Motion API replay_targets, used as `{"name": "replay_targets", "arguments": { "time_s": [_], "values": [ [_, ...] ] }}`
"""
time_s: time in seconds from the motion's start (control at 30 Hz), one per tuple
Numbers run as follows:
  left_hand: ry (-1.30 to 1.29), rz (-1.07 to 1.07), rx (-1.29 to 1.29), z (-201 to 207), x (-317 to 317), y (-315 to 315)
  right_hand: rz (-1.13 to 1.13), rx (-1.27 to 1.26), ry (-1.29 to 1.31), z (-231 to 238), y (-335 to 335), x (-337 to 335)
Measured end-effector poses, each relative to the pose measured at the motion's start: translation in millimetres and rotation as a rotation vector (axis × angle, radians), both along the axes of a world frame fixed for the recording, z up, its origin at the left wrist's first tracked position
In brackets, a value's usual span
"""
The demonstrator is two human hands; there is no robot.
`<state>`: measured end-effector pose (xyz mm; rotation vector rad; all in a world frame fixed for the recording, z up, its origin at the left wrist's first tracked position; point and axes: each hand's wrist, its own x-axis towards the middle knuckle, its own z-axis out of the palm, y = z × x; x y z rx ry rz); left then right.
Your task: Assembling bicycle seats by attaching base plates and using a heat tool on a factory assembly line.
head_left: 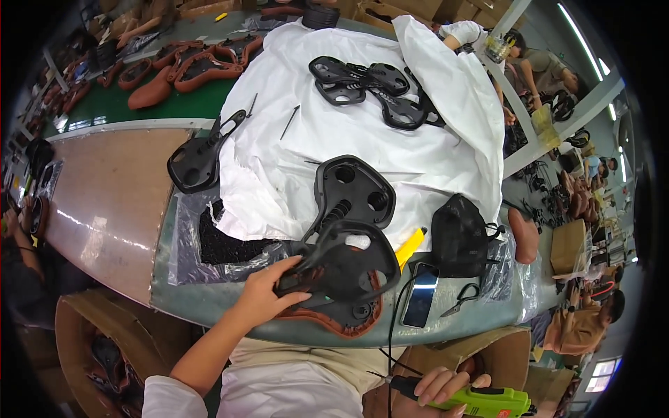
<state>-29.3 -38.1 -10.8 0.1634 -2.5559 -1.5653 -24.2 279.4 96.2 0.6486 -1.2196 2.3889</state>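
My left hand (263, 291) grips the left edge of a black plastic saddle base (359, 261), tilted over a reddish-brown saddle cover (334, 322) at the table's near edge. The base hides much of the cover. My right hand (442, 387) is wrapped round a lime-green electric screwdriver (496, 404) below the table edge, its thin bit pointing left. Just beyond the held base, another black saddle base (355, 188) lies on a white cloth (279, 76). A yellow-handled tool (411, 247) lies close to the right of the held base.
More black bases (390, 90) lie farther back, with one (195, 160) at the cloth's left. A black pouch (458, 237), phone (420, 296) and scissors (460, 301) lie right. Brown covers (209, 66) line the back left. Cardboard boxes (122, 320) flank me; other people work around.
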Motion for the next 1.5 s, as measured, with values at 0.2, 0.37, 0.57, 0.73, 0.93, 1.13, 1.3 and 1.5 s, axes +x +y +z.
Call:
{"name": "replay_targets", "arguments": {
  "time_s": [0.2, 0.37, 0.57, 0.73, 0.93, 1.13, 1.3, 1.5],
  "values": [
    [0.156, -0.02, -0.181, 8, 26, -10, -0.042, 0.04, -0.006, 3, 3, 6],
    [0.327, -0.094, -0.63, 10, 29, 13, 0.005, 0.019, 0.012, 5, -6, 5],
    [0.216, -0.002, -0.598, -2, 61, -16, 0.085, 0.049, -0.012, 11, -24, 8],
    [0.105, 0.122, -0.081, -26, 81, -15, 0.275, 0.059, -0.081, 5, -66, 8],
    [-0.073, 0.165, 0.367, -33, 79, -7, 0.447, 0.153, -0.024, -31, -133, -7],
    [0.065, 0.132, 0.317, -40, 86, -3, 0.51, 0.269, 0.185, -73, -168, -20],
    [0.069, 0.146, 0.314, -40, 89, -7, 0.605, 0.324, 0.187, -75, -178, -27],
    [0.128, 0.13, 0.183, -46, 87, -9, 0.854, 0.528, 0.289, -51, -215, -50]
  ]
}}
